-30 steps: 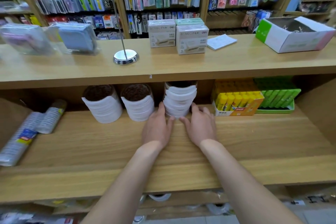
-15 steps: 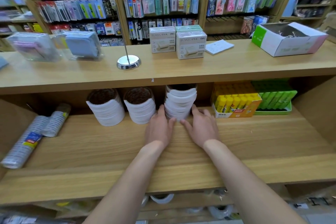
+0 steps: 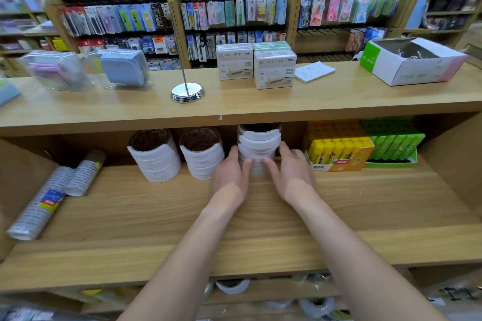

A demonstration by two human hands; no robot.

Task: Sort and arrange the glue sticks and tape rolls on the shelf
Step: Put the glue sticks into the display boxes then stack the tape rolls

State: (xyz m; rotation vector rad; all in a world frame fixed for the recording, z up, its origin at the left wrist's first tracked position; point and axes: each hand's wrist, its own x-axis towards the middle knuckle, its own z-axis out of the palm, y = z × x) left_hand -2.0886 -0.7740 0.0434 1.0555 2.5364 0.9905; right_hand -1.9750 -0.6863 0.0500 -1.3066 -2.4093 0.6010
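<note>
Left hand point(image 3: 229, 174): held flat with the fingers straight, laid against the near-left side of the tape stack point(image 3: 258, 146); the thumb is set on the stack's lower front. Nothing is gripped.
Right hand point(image 3: 292, 172): mirrored on the other side, fingers extended and pressed to the lower rolls, not curled round them.
Tape stack: stood upright on the shelf point(image 3: 260, 214) between the two hands and touched by both. The upper rolls are seen offset from one another (a ragged column, not flush).
Change from earlier frames: hardly any. Both hands are found at the same spots on the stack as half a second and a second ago, and the offset of the rolls is unaltered. Only the view is shifted, the shelves being seen lower in the frame.
Left of the left hand: two more white tape stacks point(image 3: 202, 156) point(image 3: 154, 156), just beside each other. Well beyond them, wrapped tape sleeves point(image 3: 52, 190) are laid on their sides.
Right of the right hand: a yellow glue-stick box point(image 3: 339, 151) is placed near, with a green glue-stick tray point(image 3: 391, 143) touching its far side.
Beyond the fingertips, above: a counter top bearing a metal stand base point(image 3: 187, 92).
</note>
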